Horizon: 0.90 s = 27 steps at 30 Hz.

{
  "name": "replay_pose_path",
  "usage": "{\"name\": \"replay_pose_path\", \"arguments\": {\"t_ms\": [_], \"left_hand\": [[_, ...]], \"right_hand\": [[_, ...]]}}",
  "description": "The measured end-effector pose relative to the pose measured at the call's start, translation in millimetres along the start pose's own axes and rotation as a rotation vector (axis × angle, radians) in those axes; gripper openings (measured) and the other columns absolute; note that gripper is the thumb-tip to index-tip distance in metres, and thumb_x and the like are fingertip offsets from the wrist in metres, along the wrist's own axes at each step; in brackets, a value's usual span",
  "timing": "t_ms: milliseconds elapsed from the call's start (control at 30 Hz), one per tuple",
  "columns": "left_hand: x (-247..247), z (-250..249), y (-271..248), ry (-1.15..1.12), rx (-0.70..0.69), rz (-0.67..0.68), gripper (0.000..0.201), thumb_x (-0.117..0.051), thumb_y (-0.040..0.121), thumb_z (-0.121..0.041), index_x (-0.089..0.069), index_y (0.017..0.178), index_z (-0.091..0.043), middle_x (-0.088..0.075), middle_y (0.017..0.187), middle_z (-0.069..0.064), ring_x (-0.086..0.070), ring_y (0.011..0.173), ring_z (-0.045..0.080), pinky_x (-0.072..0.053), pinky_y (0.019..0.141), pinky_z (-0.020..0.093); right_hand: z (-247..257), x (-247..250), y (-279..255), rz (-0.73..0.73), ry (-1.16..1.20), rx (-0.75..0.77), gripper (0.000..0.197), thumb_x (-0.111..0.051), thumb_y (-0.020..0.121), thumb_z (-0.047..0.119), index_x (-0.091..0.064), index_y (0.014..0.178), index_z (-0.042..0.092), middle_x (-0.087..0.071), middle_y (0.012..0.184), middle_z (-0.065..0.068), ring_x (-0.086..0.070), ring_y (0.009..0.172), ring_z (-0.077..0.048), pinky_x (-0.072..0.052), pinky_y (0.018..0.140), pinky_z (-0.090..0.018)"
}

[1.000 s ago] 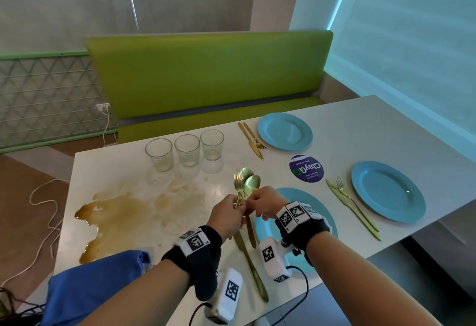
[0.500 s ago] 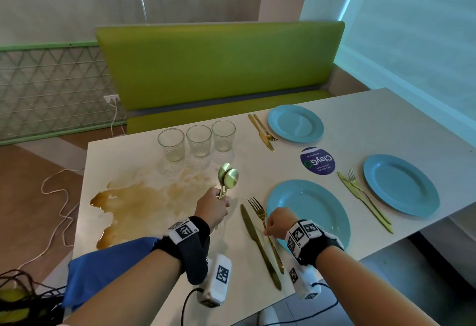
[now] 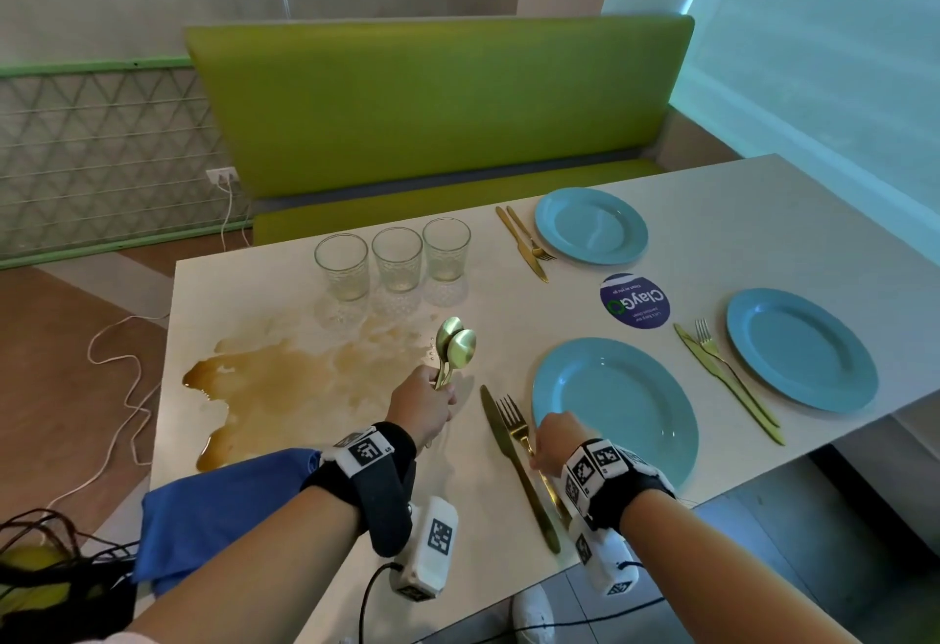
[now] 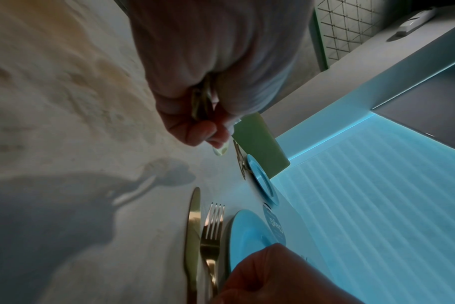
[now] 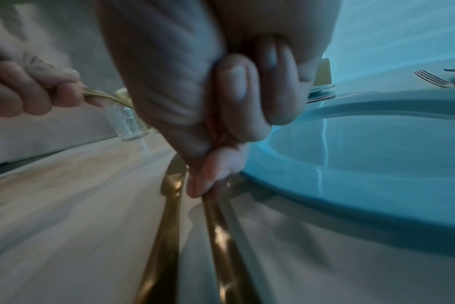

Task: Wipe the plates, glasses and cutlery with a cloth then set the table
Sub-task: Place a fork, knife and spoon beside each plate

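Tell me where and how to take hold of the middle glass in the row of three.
Grip the middle glass at its upper wall above the rim line of its neighbours, coming from above or the near side. The left glass and right glass stand close, probably blocking a sideways approach.

the fork [image 3: 513, 427], knife [image 3: 513, 460] and spoons [image 3: 455, 346] look like glossy gold metal. the plates [image 3: 615, 404] are smooth, shiny blue; the glasses [image 3: 397, 262] are clear, textured. the cloth [image 3: 224, 501] is matt blue fabric.

A café or canteen dining booth is suggested by a green padded bench [image 3: 437, 104] set against a white desk [image 3: 763, 216], a branded round sticker [image 3: 635, 300] on it, and matching blue plates [image 3: 801, 348] laid with gold cutlery [image 3: 725, 379].
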<state>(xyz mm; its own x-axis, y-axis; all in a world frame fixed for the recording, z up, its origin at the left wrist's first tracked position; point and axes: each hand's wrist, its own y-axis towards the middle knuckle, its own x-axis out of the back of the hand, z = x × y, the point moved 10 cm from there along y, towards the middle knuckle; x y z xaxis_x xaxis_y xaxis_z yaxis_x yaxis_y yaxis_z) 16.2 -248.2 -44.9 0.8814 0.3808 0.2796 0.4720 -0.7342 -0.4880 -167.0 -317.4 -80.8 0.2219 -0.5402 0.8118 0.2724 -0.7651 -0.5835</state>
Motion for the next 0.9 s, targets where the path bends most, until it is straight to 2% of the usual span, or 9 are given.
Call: {"name": "replay_pose_path", "arguments": {"t_ms": [200,333,433,500,633,700,800,900], "left_hand": [[-2.4,1.7,-2.2,-0.004,-0.006,0.005,0.013,-0.047,0.096,-0.012,-0.051,0.108,-0.011,-0.057,0.085,0.004,-0.046,0.059,0.013,-0.039,0.057,0.023],[-4.8,0.9,-4.4,-0.023,-0.002,0.019,0.010,-0.043,0.098,-0.019,-0.050,0.103,-0.012,-0.055,0.077,-0.001,-0.044,0.058,0.014,-0.038,0.064,0.029],[-6.2,1.3,-6.5,-0.068,0.023,0.033,0.014,-0.035,0.097,-0.012,-0.047,0.104,-0.013,-0.055,0.079,0.002,-0.041,0.058,0.015,-0.034,0.055,0.027],[-7.7,1.0,-8.0,-0.084,0.027,0.047,0.020,-0.032,0.095,-0.007,-0.048,0.107,-0.011,-0.055,0.081,0.003,-0.040,0.058,0.015,-0.033,0.051,0.024],[-13.3,-6.7,-11.4,-0.099,0.001,0.087,0.025,-0.031,0.095,-0.004,-0.048,0.112,-0.009,-0.056,0.083,0.003,-0.044,0.060,0.014,-0.038,0.052,0.023],[-17.6,-14.5,-14.4,-0.118,-0.021,0.112,0.024,-0.032,0.095,-0.002,-0.047,0.113,-0.009,-0.056,0.083,0.003,-0.047,0.060,0.013,-0.041,0.051,0.020],[-25.5,-29.4,-21.0,-0.171,-0.061,0.161,0.023,-0.036,0.096,0.002,-0.047,0.113,-0.007,-0.057,0.083,0.005,-0.049,0.058,0.012,-0.046,0.046,0.016],[-34.6,-44.9,-26.2,-0.206,-0.094,0.208,0.023,-0.044,0.094,0.002,-0.048,0.116,-0.003,-0.059,0.085,0.007,-0.052,0.059,0.014,-0.050,0.049,0.019]], "right_hand": [[0.4,0.5,0.2,-0.026,0.017,-0.009,0.034,-0.066,0.084,0.031,-0.061,0.108,0.008,-0.065,0.112,-0.006,-0.063,0.104,-0.022,-0.051,0.086,-0.030],[2.7,1.4,-1.2,-0.033,0.015,0.010,0.026,-0.064,0.086,0.026,-0.062,0.105,0.008,-0.066,0.109,-0.006,-0.064,0.100,-0.022,-0.052,0.083,-0.029],[4.7,4.9,-4.1,-0.061,0.005,0.023,0.023,-0.061,0.088,0.024,-0.062,0.105,0.008,-0.066,0.109,-0.005,-0.064,0.099,-0.022,-0.051,0.082,-0.029],[5.7,9.9,-7.2,-0.065,0.029,0.029,0.026,-0.059,0.089,0.028,-0.061,0.106,0.009,-0.065,0.108,-0.005,-0.064,0.100,-0.023,-0.051,0.082,-0.029],[16.3,31.0,-10.1,-0.061,0.204,0.120,0.027,-0.055,0.088,0.034,-0.067,0.088,0.010,-0.065,0.089,-0.006,-0.065,0.089,-0.022,-0.049,0.071,-0.028],[25.8,47.0,-13.9,-0.086,0.306,0.190,0.030,-0.052,0.090,0.035,-0.071,0.093,0.012,-0.070,0.095,-0.005,-0.064,0.090,-0.019,-0.048,0.075,-0.027],[30.3,69.4,-19.4,-0.129,0.510,0.205,0.033,-0.050,0.092,0.040,-0.069,0.102,0.014,-0.068,0.093,-0.003,-0.057,0.074,-0.014,-0.047,0.073,-0.025],[27.0,83.1,-23.6,-0.116,0.691,0.204,0.030,-0.050,0.092,0.038,-0.068,0.101,0.016,-0.064,0.079,0.004,-0.050,0.053,-0.008,-0.042,0.053,-0.020]]}}
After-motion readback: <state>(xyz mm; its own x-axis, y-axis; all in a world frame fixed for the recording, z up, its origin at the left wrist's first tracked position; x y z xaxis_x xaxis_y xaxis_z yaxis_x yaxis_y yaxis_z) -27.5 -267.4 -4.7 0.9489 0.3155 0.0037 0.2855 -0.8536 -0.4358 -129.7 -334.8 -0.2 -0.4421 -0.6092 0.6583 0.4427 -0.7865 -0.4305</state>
